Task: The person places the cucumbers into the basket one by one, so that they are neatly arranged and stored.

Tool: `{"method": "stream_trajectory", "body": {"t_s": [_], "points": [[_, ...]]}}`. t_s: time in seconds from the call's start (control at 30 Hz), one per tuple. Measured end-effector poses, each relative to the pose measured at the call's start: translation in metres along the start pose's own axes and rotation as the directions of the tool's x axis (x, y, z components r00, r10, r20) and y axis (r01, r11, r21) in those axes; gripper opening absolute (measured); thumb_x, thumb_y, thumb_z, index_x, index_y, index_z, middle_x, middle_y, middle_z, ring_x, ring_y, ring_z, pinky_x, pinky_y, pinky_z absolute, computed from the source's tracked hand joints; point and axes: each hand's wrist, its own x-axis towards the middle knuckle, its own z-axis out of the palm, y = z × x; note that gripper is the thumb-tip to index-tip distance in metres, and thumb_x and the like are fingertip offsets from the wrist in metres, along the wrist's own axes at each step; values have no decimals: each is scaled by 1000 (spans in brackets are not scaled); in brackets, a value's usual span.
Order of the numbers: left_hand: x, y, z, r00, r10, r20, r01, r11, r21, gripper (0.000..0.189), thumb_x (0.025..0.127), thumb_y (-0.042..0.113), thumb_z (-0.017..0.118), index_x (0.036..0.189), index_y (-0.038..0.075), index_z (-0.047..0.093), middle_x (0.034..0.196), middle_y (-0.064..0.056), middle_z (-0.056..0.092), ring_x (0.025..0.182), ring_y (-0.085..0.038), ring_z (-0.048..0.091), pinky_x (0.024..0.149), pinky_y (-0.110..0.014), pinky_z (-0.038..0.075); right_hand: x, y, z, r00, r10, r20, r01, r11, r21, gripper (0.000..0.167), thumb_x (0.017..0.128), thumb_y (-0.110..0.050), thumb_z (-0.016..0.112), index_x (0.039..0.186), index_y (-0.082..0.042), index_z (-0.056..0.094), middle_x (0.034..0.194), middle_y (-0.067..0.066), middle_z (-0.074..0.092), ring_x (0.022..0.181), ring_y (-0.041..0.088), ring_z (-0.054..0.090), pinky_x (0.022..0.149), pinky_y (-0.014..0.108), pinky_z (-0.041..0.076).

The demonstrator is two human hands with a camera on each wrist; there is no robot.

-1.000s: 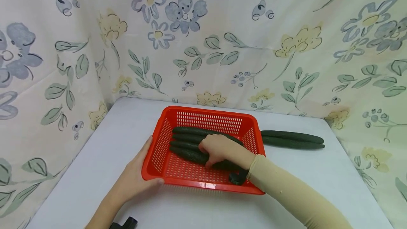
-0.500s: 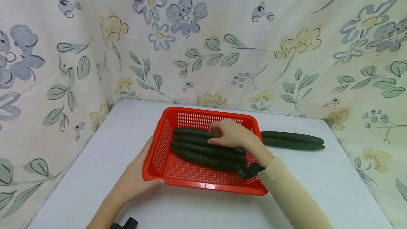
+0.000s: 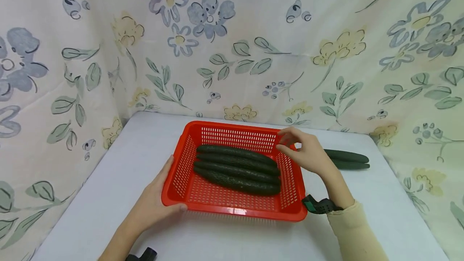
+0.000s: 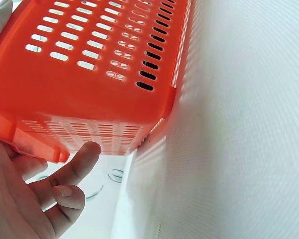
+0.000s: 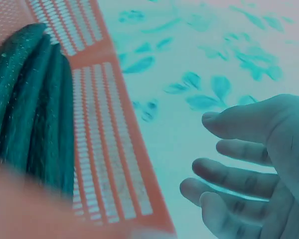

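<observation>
Several long dark green cucumbers (image 3: 235,169) lie side by side in a red plastic basket (image 3: 232,210) with slotted walls. My left hand (image 3: 154,202) holds the basket's near left corner, thumb along the front rim and fingers on the left side. In the left wrist view, the fingers (image 4: 65,177) of that hand bend in under the rim, beside the outer wall. My right hand (image 3: 304,150) hangs over the basket's right rim, fingers loosely bent with nothing between them. Beyond it, two more cucumbers (image 3: 349,161) lie on the table, their left ends hidden behind the hand.
The basket stands on a white table (image 3: 119,164). A flowered cloth (image 3: 232,71) hangs behind the table and along its left and right sides. Black straps are on both wrists, and a pale sleeve (image 3: 357,230) covers the right forearm.
The right hand has let go of the cucumbers in the basket, lifted and moved right over the rim. The left hand and basket have stayed in place.
</observation>
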Motion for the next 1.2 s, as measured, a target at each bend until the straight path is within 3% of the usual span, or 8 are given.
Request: {"method": "stream_trajectory", "body": {"t_s": [0.17, 0.4, 0.73, 0.97, 1.03, 1.2], "points": [[1, 1, 0, 1000, -9, 3, 9, 1000, -2, 132, 73, 51, 93, 173, 30, 8, 168, -15, 38, 127, -32, 60, 83, -31, 59, -29, 22, -14, 991, 78, -112, -77, 997, 14, 34, 100, -21, 76, 131, -11, 67, 107, 6, 76, 97, 19, 70, 65, 31, 59], [0, 1, 0, 1000, -13, 2, 13, 1000, -8, 132, 73, 49, 93, 173, 29, 8, 168, -16, 38, 128, -33, 60, 83, -32, 60, -48, 44, -28, 970, 145, -193, -145, 989, 16, 33, 101, -26, 74, 131, -12, 68, 110, 9, 74, 93, -10, 61, 59, 30, 58], [-1, 3, -1, 1000, -23, 6, 23, 1000, -8, 132, 73, 52, 93, 172, 33, 7, 169, -14, 38, 129, -33, 60, 85, -34, 59, -60, 69, -46, 929, 197, -314, -217, 976, -29, 35, 102, -27, 74, 130, -8, 68, 111, 11, 72, 87, -13, 58, 57, 23, 57], [-1, 4, -2, 1000, -27, 8, 28, 999, -24, 132, 73, 53, 92, 172, 32, 8, 167, -15, 40, 125, -31, 61, 81, -31, 62, -70, 94, -55, 900, 210, -382, -247, 968, -49, 34, 100, -28, 76, 127, -8, 71, 105, -13, 67, 93, -14, 55, 58, 16, 54], [-1, 4, -2, 1000, -27, 7, 27, 999, -25, 132, 73, 53, 92, 172, 33, 8, 166, -15, 41, 124, -30, 62, 81, -31, 62, -72, 103, -56, 892, 226, -392, -265, 963, -47, 34, 99, -29, 76, 125, -8, 72, 104, -21, 64, 98, -15, 53, 72, 11, 51], [-1, 3, -1, 1000, -29, 7, 30, 999, -19, 132, 73, 54, 91, 172, 32, 8, 167, -16, 40, 126, -32, 61, 81, -37, 64, -81, 126, -56, 880, 293, -373, -324, 946, -20, 36, 99, -35, 76, 124, -9, 72, 103, -30, 62, 102, -12, 50, 68, 18, 52]]}}
